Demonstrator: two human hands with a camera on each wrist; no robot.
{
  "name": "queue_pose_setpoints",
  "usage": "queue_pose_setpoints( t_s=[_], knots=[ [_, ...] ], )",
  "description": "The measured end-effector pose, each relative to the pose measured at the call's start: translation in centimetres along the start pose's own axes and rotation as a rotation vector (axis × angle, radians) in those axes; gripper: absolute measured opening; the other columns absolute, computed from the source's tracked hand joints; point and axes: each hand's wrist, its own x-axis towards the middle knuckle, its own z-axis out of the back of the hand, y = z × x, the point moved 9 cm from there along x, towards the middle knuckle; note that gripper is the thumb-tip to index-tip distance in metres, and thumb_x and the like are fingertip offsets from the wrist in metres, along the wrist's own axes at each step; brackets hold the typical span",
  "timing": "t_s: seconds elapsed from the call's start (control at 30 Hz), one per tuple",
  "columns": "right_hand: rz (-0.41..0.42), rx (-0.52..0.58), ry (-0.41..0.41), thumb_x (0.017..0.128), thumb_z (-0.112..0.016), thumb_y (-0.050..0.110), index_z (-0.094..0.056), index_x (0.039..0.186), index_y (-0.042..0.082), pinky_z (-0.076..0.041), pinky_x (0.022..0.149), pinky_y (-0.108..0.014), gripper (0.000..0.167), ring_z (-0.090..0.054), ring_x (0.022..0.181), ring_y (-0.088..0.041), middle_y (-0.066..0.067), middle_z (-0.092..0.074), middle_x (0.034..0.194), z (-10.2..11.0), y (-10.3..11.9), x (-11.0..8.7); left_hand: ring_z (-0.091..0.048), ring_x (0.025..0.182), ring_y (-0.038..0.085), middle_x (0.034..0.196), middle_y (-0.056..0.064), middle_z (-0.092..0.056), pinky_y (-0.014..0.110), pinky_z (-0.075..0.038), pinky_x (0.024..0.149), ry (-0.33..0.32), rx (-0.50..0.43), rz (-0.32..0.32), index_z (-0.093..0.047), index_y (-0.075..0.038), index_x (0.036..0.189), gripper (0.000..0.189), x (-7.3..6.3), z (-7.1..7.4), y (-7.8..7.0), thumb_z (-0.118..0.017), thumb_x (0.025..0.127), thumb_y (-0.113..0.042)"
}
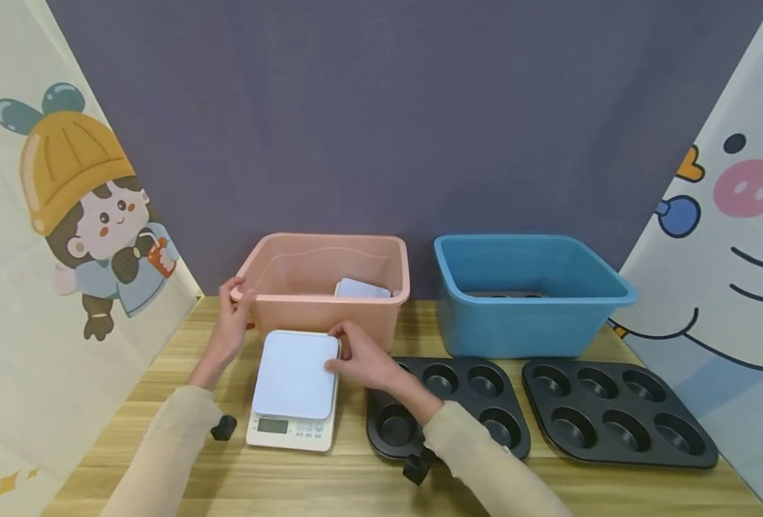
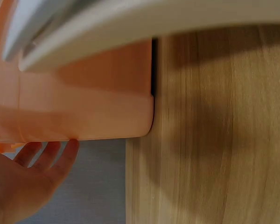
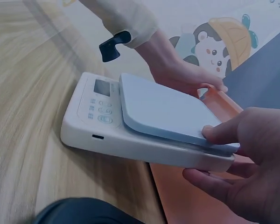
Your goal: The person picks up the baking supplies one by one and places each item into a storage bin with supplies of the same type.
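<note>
My right hand (image 1: pixel 364 359) pinches the far right corner of a white kitchen scale (image 1: pixel 295 377), thumb on the weighing plate and fingers beneath, as the right wrist view shows. The far end of the scale (image 3: pixel 149 116) looks raised, its display end low by the wooden table. Behind it stands a pink plastic bin (image 1: pixel 323 307), and my left hand (image 1: pixel 229 327) grips its front left rim corner. In the left wrist view, fingertips (image 2: pixel 71 148) touch the bin's outer side. Inside the bin lies a white flat-topped object (image 1: pixel 360 289), partly hidden by the front wall.
A blue plastic bin (image 1: pixel 517 327) stands right of the pink one, with something dark (image 1: pixel 510 294) inside. Two black muffin pans lie in front: the left pan (image 1: pixel 465 406) is partly under my right forearm, the right pan (image 1: pixel 620 413) near the table's right edge. A dark curtain (image 1: pixel 381 129) hangs behind.
</note>
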Motion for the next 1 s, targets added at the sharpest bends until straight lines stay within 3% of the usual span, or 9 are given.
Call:
queue_pose_setpoints(
  t_s=[0.13,0.27,0.4,0.7,1.0],
  knots=[
    [0.014,0.021,-0.013,0.089,-0.074,0.012,-0.05,0.124,0.004,-0.047,0.066,-0.02,0.044,-0.053,0.067,-0.012,-0.01,-0.055,0.105,0.9,0.3,-0.3,-0.042,0.129,0.037,0.157,0.024,-0.02,0.033,-0.046,0.083,0.021,-0.008,0.023,-0.012,-0.014,0.152,0.054,-0.1,0.0,-0.5,-0.034,0.108,-0.036],
    [0.016,0.084,-0.02,0.091,-0.073,0.012,-0.05,0.126,0.006,-0.052,0.073,-0.023,0.042,-0.061,0.074,-0.014,-0.011,-0.055,0.121,1.7,0.5,-0.7,-0.043,0.128,0.039,0.156,0.028,-0.02,0.038,-0.047,0.087,0.039,-0.016,0.035,-0.011,-0.008,0.151,0.054,-1.1,-0.1,-2.3,-0.034,0.108,-0.032],
    [0.008,0.146,-0.027,0.092,-0.072,0.014,-0.051,0.126,0.009,-0.054,0.075,-0.026,0.041,-0.065,0.084,-0.018,-0.01,-0.055,0.125,2.6,0.7,-1.0,-0.044,0.124,0.038,0.153,0.03,-0.022,0.042,-0.047,0.089,0.038,-0.01,0.025,-0.012,-0.004,0.15,0.053,-1.7,-0.2,-3.3,-0.033,0.109,-0.028],
    [0.073,0.143,-0.068,0.091,-0.073,0.016,-0.053,0.125,0.01,-0.057,0.074,-0.029,0.04,-0.068,0.091,-0.022,-0.012,-0.058,0.122,5.4,2.1,-1.1,-0.046,0.123,0.037,0.154,0.025,-0.024,0.045,-0.049,0.088,0.012,-0.022,-0.003,-0.012,-0.012,0.152,0.054,-0.2,0.0,-0.3,-0.035,0.108,-0.036],
    [0.082,0.181,-0.079,0.091,-0.071,0.01,-0.05,0.127,0.012,-0.059,0.084,-0.036,0.042,-0.069,0.102,-0.026,-0.012,-0.057,0.131,7.6,3.7,-1.1,-0.046,0.124,0.042,0.154,0.027,-0.023,0.045,-0.049,0.086,-0.004,0.023,-0.014,-0.013,-0.013,0.151,0.057,-0.2,0.2,0.0,-0.034,0.107,-0.042]
  ],
)
